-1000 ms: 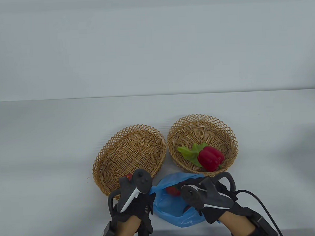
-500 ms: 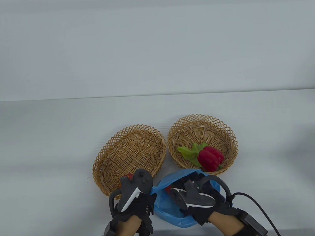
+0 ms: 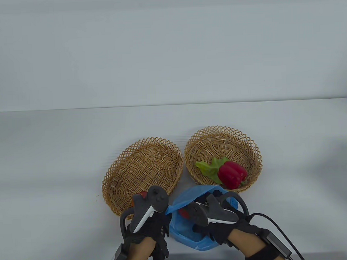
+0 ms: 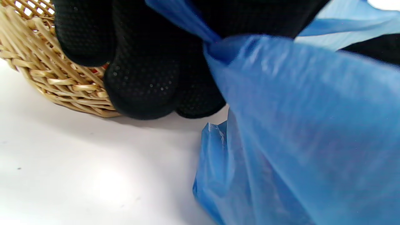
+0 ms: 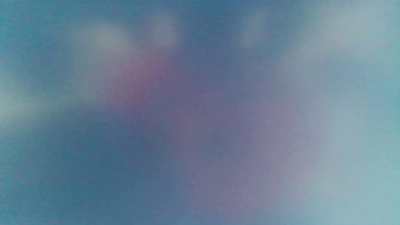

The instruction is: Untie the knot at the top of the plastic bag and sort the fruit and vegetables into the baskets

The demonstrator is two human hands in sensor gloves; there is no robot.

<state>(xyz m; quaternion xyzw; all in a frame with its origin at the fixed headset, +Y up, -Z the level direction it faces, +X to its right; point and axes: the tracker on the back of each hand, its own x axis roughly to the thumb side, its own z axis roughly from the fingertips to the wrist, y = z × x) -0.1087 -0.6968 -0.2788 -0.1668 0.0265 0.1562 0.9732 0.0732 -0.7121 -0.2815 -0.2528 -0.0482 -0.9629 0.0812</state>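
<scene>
Right hand (image 3: 220, 217) has pushed deeper into the blue bag (image 3: 195, 241) since a second ago; fingers hidden inside, grip cannot be told (wrist view a blue-pink blur). Left hand (image 3: 150, 220) pinches the bag's edge (image 4: 212, 43). Something red (image 3: 183, 213) shows in the bag. Beyond, two wicker baskets: left basket (image 3: 140, 168), right basket (image 3: 222, 139) holding one red pepper (image 3: 231, 175) and one lettuce leaf (image 3: 208, 167).

Black dotted gloves (image 4: 140, 78), grey-white trackers (image 3: 149, 208) — black cable (image 3: 281, 228), bare forearms

right hand (image 3: 220, 220) fingers hidden inside blue bag (image 3: 192, 241)
</scene>
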